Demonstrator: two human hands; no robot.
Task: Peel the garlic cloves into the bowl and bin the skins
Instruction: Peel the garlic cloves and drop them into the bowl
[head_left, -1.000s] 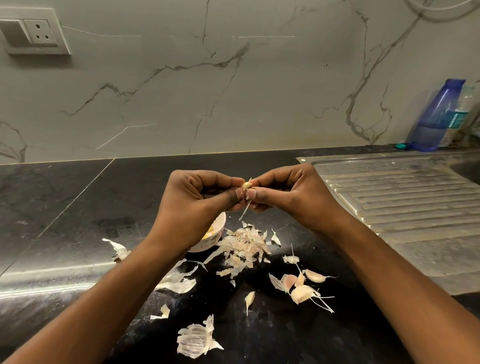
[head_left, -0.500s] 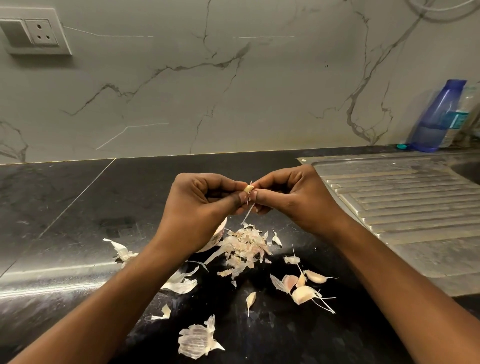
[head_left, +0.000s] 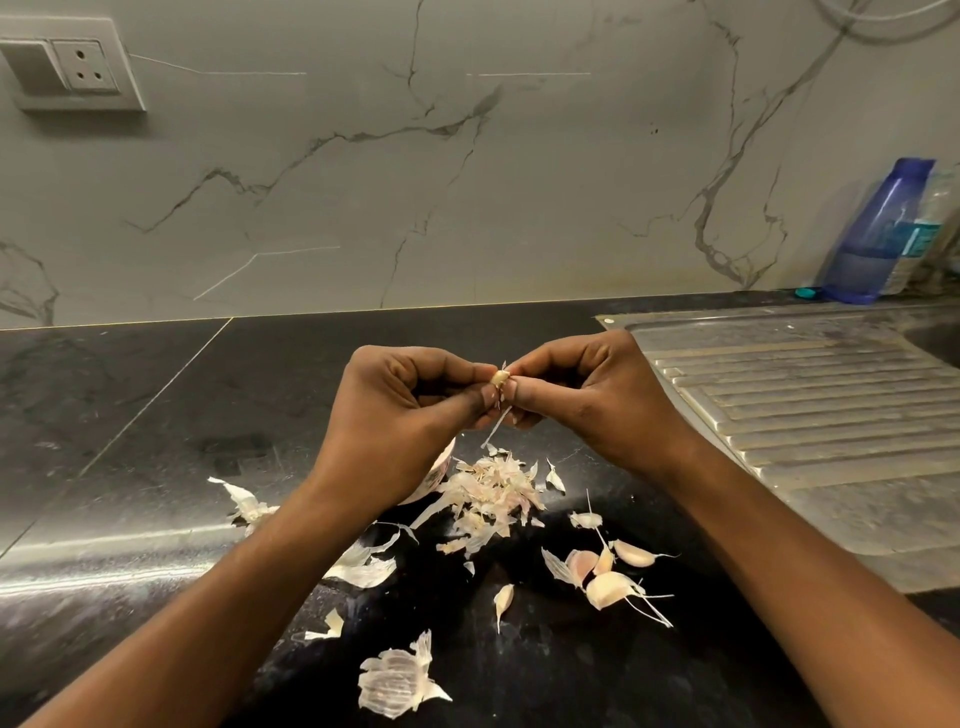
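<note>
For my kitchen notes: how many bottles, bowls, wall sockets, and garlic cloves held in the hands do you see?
Bottles: 2
Bowls: 1
Wall sockets: 1
Garlic cloves held: 1
Total: 5

Dim, sharp; perhaps slight edge-warp

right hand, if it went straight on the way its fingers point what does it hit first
The right hand points at the left hand, and both pinch the garlic clove between them. Going on, it would likely push the clove straight against the left hand.
</note>
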